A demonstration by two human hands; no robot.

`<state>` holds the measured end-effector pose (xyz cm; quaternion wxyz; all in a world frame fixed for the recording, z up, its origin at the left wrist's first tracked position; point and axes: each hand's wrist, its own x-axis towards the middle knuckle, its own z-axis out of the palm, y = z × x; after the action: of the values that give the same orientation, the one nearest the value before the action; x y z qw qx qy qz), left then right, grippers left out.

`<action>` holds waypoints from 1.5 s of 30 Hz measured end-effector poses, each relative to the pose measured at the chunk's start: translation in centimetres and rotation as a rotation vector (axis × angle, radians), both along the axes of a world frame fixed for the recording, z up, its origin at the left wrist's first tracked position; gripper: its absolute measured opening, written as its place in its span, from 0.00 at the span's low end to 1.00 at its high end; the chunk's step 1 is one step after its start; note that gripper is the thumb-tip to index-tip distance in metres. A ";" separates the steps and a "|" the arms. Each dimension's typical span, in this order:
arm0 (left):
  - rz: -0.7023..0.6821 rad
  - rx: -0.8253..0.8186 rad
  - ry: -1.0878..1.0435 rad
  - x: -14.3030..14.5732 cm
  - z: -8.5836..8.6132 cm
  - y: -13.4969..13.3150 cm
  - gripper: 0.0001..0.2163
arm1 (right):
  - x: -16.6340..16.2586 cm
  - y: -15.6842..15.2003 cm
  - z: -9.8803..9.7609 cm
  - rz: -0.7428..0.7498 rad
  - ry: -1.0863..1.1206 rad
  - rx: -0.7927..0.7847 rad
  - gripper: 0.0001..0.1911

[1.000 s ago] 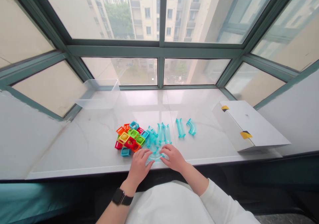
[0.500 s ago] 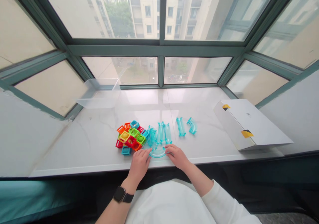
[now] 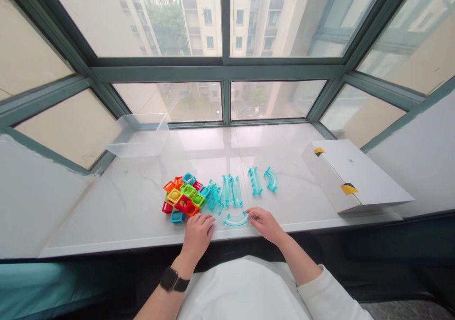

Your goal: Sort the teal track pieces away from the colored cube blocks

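My right hand [image 3: 265, 224] pinches the right end of a curved, clear turquoise track piece [image 3: 235, 221] near the front edge of the sill. My left hand [image 3: 199, 232] holds nothing; its fingers are loosely bent, apart from that piece and just in front of the block pile. Colourful hollow blocks [image 3: 183, 199] in red, orange, yellow, green and blue are heaped there. Right of them lie more turquoise pieces: a cluster [image 3: 214, 196] whose shapes overlap, and straight tracks [image 3: 231, 191]. Farther right are a separate straight track [image 3: 255, 181] and a small curved track [image 3: 272, 179].
A clear plastic bin [image 3: 142, 137] stands at the back left of the white sill [image 3: 199, 156]. On the right sits a white box [image 3: 359, 175] with yellow and black tabs. Green-framed windows close off the back and sides.
My left hand has let go of the curved track's left end. My right hand has moved the piece to the right, away from the cluster.
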<state>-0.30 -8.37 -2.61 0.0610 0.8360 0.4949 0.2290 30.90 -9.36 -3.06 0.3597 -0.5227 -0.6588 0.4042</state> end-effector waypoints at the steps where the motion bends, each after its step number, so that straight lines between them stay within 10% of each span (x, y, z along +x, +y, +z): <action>1: 0.002 0.004 -0.009 0.1 0.2 0.0 0.10 | 0.6 0.0 0.2 -0.013 -0.003 -0.003 0.07; 8: -0.003 -0.160 -0.281 1.9 2.2 0.4 0.12 | 3.1 0.4 2.0 -0.166 0.024 0.038 0.05; 18: 0.091 -1.223 -1.044 5.7 5.1 3.7 0.22 | -0.5 2.0 5.4 -0.033 0.110 0.186 0.06; 30: 0.108 -0.954 -1.101 7.1 5.5 3.1 0.19 | -3.5 1.8 4.5 -0.036 -0.229 0.268 0.38; 45: 0.035 -1.023 -1.071 7.9 4.9 2.2 0.22 | -3.2 1.4 3.9 -0.072 -0.210 0.326 0.37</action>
<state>7.58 -6.19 2.31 0.6725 0.4690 0.4554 0.3469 27.71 -7.96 0.81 0.3829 -0.5202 -0.7303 0.2223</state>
